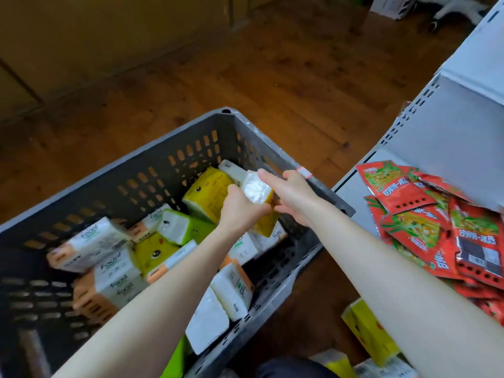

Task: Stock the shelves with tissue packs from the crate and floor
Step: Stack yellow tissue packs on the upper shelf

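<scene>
Yellow tissue pack (257, 190) in left hand (240, 211); right hand (296, 197) fingers (266, 175) touching.

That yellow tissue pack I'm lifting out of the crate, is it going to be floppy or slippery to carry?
Probably light: the left hand grips the yellow tissue pack aloft. Likely squashy, not stiff, since its wrapped end looks crumpled. That glossy film may be slightly slippery.

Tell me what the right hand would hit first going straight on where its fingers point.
Most likely the yellow plastic-wrapped tissue pack that the left hand grips over the grey slotted plastic crate; the fingers of the right hand reach its white end, contact unclear.
</scene>
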`<state>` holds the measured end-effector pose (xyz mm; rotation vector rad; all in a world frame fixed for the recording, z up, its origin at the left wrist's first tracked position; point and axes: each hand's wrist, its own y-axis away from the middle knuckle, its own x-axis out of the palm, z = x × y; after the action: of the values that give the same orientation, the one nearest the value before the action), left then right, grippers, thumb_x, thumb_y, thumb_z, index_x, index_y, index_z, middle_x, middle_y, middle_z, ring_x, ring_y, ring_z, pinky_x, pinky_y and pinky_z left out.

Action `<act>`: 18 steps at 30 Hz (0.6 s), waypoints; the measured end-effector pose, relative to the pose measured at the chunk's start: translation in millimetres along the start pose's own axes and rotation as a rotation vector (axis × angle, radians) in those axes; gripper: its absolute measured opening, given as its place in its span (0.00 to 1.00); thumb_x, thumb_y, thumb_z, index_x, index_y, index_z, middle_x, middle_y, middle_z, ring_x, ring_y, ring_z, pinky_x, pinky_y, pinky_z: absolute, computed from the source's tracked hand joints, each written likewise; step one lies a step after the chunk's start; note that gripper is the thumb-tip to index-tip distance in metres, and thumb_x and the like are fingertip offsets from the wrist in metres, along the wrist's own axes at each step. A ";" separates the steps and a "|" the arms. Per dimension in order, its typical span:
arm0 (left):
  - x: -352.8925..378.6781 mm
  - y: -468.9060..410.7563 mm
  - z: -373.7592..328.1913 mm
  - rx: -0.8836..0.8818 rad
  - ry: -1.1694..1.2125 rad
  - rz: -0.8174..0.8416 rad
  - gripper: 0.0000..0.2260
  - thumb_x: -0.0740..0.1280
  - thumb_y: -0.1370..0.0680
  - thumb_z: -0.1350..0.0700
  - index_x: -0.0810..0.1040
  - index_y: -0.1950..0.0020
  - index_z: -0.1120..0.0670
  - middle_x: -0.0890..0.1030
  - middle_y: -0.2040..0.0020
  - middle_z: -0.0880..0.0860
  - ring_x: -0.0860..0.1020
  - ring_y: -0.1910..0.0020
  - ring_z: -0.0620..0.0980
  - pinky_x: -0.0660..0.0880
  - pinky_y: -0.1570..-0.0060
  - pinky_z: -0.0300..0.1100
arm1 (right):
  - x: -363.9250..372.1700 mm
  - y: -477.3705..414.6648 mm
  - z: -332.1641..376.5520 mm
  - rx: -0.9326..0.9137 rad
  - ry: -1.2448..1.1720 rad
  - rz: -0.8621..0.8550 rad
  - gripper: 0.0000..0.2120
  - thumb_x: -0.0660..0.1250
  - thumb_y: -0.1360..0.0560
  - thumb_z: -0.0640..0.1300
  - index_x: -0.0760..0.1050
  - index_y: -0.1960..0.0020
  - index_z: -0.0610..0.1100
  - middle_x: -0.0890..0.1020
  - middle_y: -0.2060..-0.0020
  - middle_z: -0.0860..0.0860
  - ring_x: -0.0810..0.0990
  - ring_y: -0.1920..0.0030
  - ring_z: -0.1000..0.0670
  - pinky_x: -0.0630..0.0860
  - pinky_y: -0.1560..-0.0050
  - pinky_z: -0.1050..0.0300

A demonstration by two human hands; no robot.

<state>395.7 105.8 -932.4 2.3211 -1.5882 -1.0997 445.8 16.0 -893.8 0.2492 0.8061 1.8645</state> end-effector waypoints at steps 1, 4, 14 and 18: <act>-8.9 11.9 -12.7 0.027 -0.020 -0.012 0.31 0.73 0.32 0.53 0.61 0.37 0.62 0.67 0.60 0.48 0.68 0.66 0.43 0.63 0.73 0.38 | -1.1 8.6 11.6 -0.006 -0.023 0.008 0.42 0.66 0.27 0.57 0.48 0.25 0.41 0.57 0.26 0.44 0.64 0.30 0.41 0.71 0.42 0.50; -37.4 52.1 -50.5 0.136 -0.008 -0.004 0.30 0.75 0.32 0.51 0.62 0.39 0.60 0.70 0.57 0.48 0.72 0.61 0.42 0.70 0.69 0.38 | -5.6 40.8 51.1 -0.036 -0.001 -0.028 0.45 0.69 0.31 0.60 0.51 0.25 0.44 0.60 0.28 0.46 0.64 0.30 0.43 0.69 0.36 0.44; -160.2 163.7 -166.5 -0.088 0.397 -0.271 0.18 0.64 0.25 0.56 0.71 0.37 0.61 0.76 0.42 0.63 0.76 0.55 0.55 0.74 0.59 0.48 | -34.6 171.8 186.2 -0.167 -0.034 -0.238 0.20 0.68 0.28 0.47 0.68 0.39 0.43 0.73 0.51 0.50 0.73 0.52 0.50 0.71 0.58 0.57; -210.4 202.4 -217.7 -0.349 0.927 -0.006 0.32 0.67 0.25 0.46 0.58 0.26 0.52 0.66 0.30 0.58 0.74 0.40 0.60 0.74 0.51 0.51 | -47.1 229.8 241.9 -0.079 -0.289 -0.170 0.21 0.67 0.28 0.48 0.69 0.37 0.42 0.75 0.48 0.46 0.75 0.48 0.45 0.72 0.54 0.52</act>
<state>338.1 132.5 -573.8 2.0809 -0.9343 -0.1673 420.2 21.7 -557.8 0.3783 0.5369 1.6495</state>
